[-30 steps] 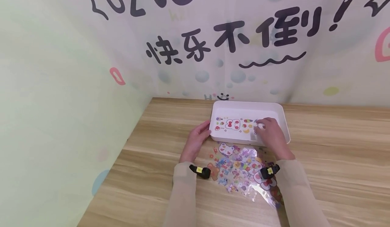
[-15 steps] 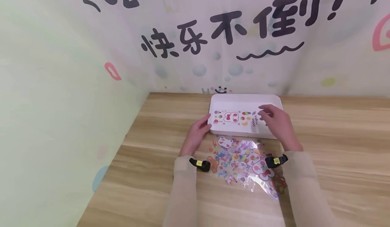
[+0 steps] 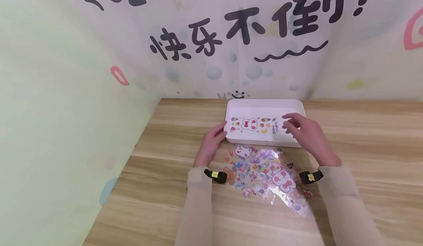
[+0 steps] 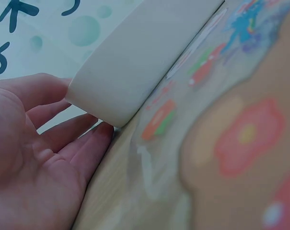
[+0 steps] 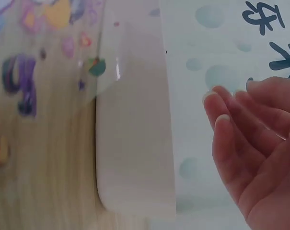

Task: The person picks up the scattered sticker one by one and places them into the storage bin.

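Note:
A white rectangular tray (image 3: 284, 109) rests on the wooden table near the wall. Across its floor runs a cartoon bunny design (image 3: 249, 125), with small fruit, a moon and "good night" lettering (image 3: 273, 127). My left hand (image 3: 210, 143) touches the left end; in the left wrist view, its extended fingers (image 4: 80, 132) meet the tray's end wall (image 4: 130, 62) low down. Over the right end hovers my right hand (image 3: 307, 130), fingers loosely bent. The right wrist view shows that hand (image 5: 260, 143) beyond the tray wall (image 5: 135, 120), nothing visible in its fingers.
Clear sheets of colourful cartoon stickers (image 3: 261, 172) lie overlapped in front of the tray, between my forearms. Behind it hangs a white wall covering (image 3: 214, 80) with dark lettering. A black camera strap (image 3: 216, 175) circles my left wrist.
My right hand has drawn back to the right from the tray floor, uncovering the "good night" lettering. My left hand stays at the tray's left end. The head view has tipped slightly downward.

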Demonstrator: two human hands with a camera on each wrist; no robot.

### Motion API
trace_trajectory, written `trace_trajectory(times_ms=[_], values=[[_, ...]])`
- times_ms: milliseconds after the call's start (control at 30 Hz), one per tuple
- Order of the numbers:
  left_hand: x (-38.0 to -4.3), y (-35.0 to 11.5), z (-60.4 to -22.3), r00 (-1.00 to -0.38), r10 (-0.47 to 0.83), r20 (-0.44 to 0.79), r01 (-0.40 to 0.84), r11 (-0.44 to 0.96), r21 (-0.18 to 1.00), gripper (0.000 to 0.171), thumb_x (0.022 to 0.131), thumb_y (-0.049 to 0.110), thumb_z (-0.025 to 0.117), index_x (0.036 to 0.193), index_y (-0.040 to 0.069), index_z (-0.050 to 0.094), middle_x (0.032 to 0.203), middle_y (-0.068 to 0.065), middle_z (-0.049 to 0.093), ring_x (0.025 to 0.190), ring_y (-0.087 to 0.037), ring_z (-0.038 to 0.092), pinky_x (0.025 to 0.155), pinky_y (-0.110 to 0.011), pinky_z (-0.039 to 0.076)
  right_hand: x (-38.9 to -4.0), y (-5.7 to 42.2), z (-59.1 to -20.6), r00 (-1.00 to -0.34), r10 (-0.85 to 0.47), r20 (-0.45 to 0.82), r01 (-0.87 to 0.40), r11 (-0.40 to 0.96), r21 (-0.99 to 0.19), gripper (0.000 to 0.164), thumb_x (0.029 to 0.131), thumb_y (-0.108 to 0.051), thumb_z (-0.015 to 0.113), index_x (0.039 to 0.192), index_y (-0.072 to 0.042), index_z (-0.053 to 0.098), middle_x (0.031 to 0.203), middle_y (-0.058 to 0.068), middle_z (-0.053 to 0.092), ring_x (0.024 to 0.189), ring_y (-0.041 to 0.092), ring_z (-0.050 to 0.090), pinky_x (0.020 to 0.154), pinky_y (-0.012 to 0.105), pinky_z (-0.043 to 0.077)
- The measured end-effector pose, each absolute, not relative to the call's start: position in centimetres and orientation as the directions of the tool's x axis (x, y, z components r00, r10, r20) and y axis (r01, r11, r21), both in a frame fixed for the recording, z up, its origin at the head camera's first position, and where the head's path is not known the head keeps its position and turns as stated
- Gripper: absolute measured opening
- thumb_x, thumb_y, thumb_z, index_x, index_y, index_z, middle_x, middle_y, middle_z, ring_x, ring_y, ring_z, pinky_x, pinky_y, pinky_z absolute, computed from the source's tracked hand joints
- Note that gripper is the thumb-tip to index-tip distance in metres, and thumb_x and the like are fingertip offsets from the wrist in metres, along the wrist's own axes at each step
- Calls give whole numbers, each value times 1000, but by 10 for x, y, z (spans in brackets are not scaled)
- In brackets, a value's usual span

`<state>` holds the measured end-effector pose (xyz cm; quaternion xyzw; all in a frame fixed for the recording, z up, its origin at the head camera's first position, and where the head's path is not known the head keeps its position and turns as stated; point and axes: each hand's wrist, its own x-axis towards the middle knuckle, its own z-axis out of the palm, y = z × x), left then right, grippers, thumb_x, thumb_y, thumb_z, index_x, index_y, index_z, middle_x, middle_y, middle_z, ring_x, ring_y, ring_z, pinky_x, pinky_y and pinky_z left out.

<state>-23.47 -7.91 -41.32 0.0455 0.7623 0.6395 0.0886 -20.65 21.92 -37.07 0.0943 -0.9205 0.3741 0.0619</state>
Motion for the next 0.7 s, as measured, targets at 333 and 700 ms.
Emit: trace_trajectory(times_ms=[333, 700], values=[[-248, -80, -438, -987, 154, -47, -18, 182, 983, 38, 90, 25, 53, 127, 33, 49, 131, 14, 44, 118, -2, 40, 99, -27, 34, -198, 244, -366, -955, -265, 129, -288, 746, -600, 36, 88, -44, 49, 102, -14, 62, 83, 0, 63, 78, 19, 56, 61, 31, 47], [-249, -81, -442, -988, 147, -46, -20, 178, 984, 37, 90, 23, 53, 125, 33, 50, 131, 12, 44, 119, -4, 41, 99, -28, 34, -187, 253, -370, -947, -319, 25, -278, 780, -561, 38, 86, -46, 51, 104, -16, 64, 84, -3, 65, 76, 16, 57, 68, 34, 46]])
